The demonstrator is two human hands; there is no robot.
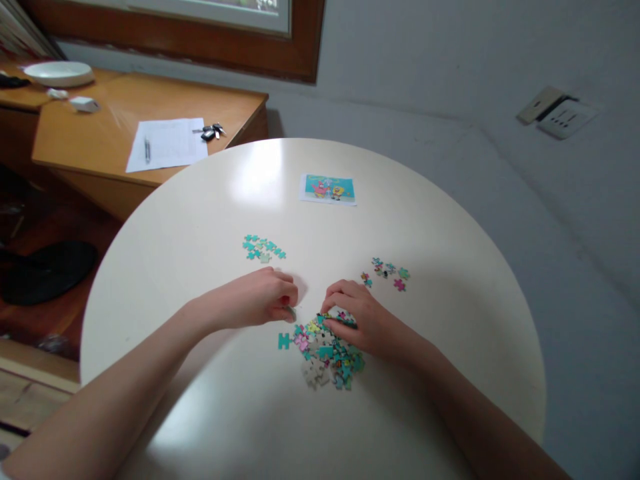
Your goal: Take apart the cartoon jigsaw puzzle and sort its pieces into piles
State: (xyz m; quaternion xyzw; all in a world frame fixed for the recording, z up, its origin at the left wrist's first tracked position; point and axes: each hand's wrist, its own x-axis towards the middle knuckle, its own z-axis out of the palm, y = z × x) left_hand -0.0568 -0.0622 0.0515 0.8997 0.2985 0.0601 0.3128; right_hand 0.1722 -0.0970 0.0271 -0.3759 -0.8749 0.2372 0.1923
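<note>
A loose heap of small jigsaw puzzle pieces (325, 351), mostly teal, grey, pink and yellow, lies on the round white table (240, 413). My right hand (357, 310) reaches over the heap's upper right side with bent fingers. Its thumb is apart from the forefinger, and pieces show in the gap. Just up and left of the heap, my left hand (273, 297) hovers with curled fingers and the thumb near them; a small greyish edge shows at the thumb tip, too small to name. One teal puzzle piece (284, 341) lies at the heap's left edge.
Beyond my left hand is a group of teal pieces (263, 247); mixed-colour pieces (390, 270) lie past my right hand. A cartoon picture card (329, 189) rests farther back. Paper (170, 140), a pen (147, 150) and keys (213, 131) are on a wooden desk (125, 93).
</note>
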